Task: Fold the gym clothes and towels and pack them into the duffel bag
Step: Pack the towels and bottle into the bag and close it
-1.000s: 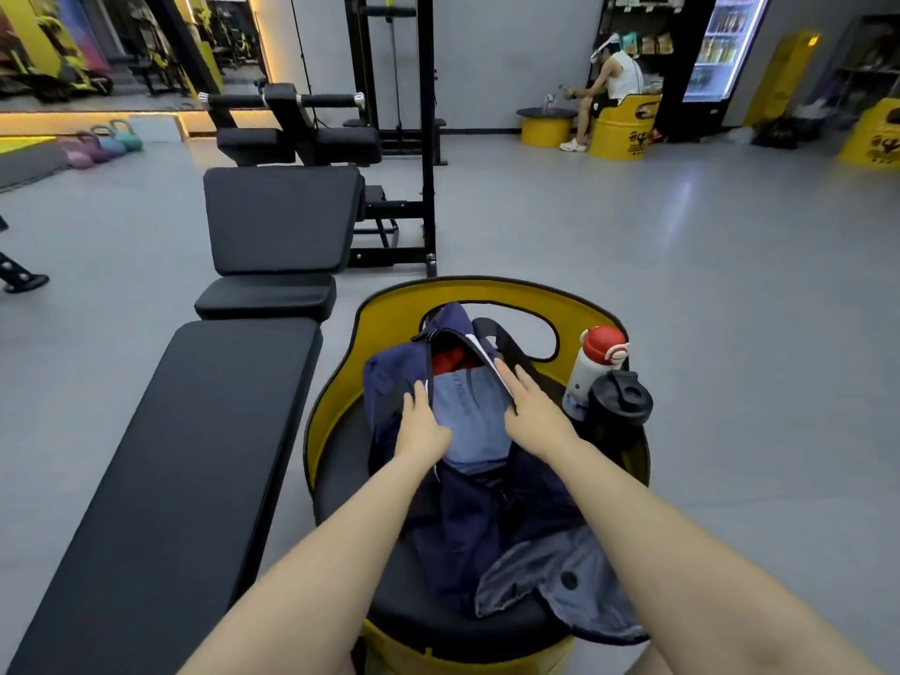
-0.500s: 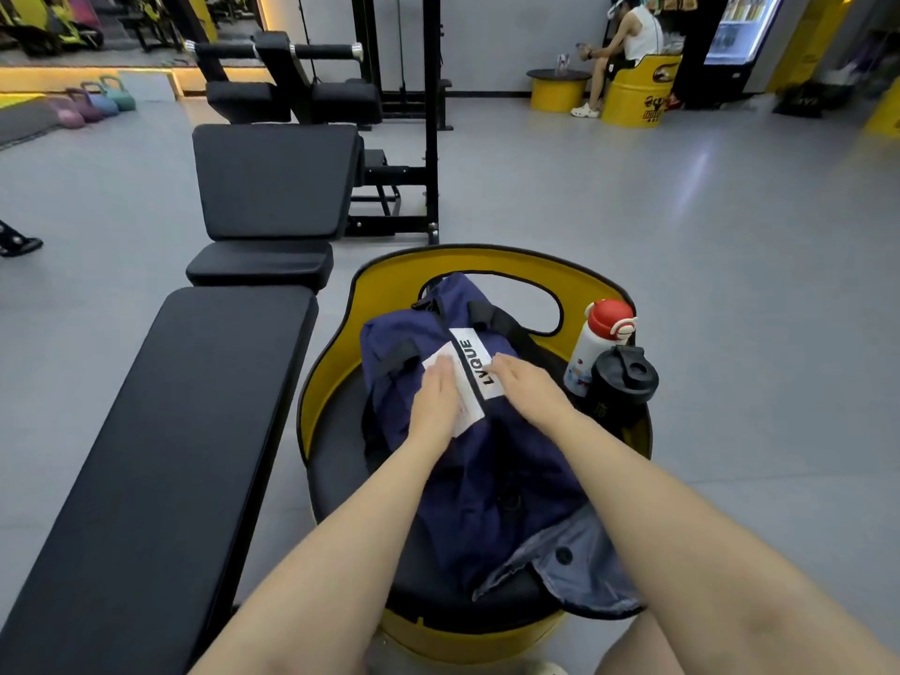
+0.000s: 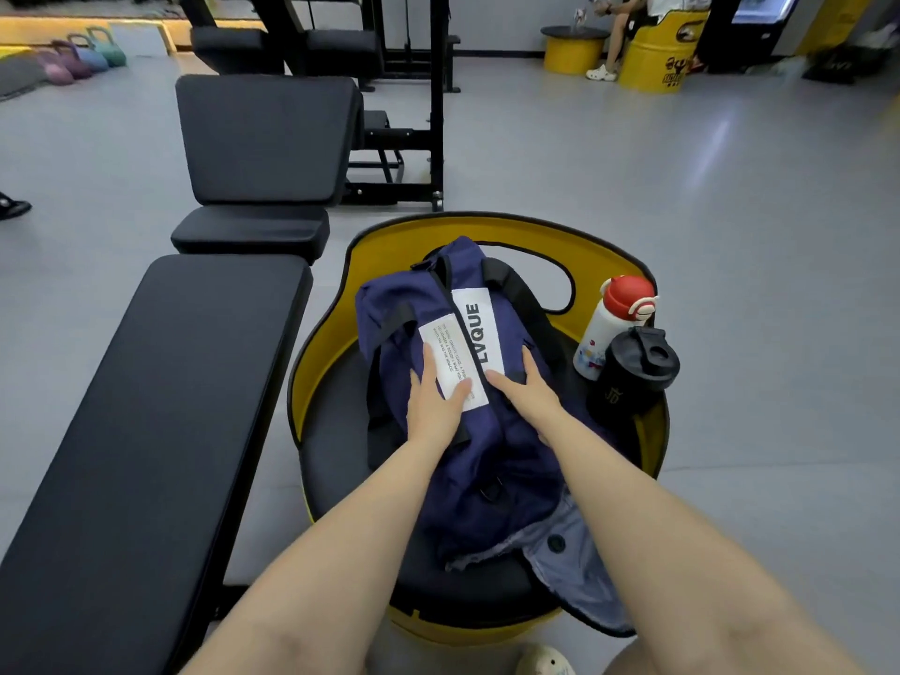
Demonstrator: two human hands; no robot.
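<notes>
- Duffel bag (image 3: pixel 467 406): navy, lying on the black cushion of a yellow barrel seat (image 3: pixel 604 265), its top edges drawn together along the centre line; no clothes or towels show outside it, so the packing appears finished and closing is the step in hand (a judgement).
- Left hand (image 3: pixel 433 401): fingers straight and together, palm flat on the white text label (image 3: pixel 445 353), pressing the left side of the bag; it grasps nothing.
- Right hand (image 3: pixel 528 392): fingers extended, lying flat just right of the zip line, below the "LVQUE" patch (image 3: pixel 479 328); likewise grasping nothing.
- Technique: press evenly with both palms so the contents settle and the two edges meet without strain; then one hand should hold the fabric taut while the other finds the zip pull (not visible here).
- Caution: a grey lining flap (image 3: pixel 574 562) hangs out at the near end and may need tucking in.
- Nearby: a white bottle with red cap (image 3: pixel 613 324) and a black shaker (image 3: pixel 633 370) stand close beside the bag, easily knocked.
</notes>
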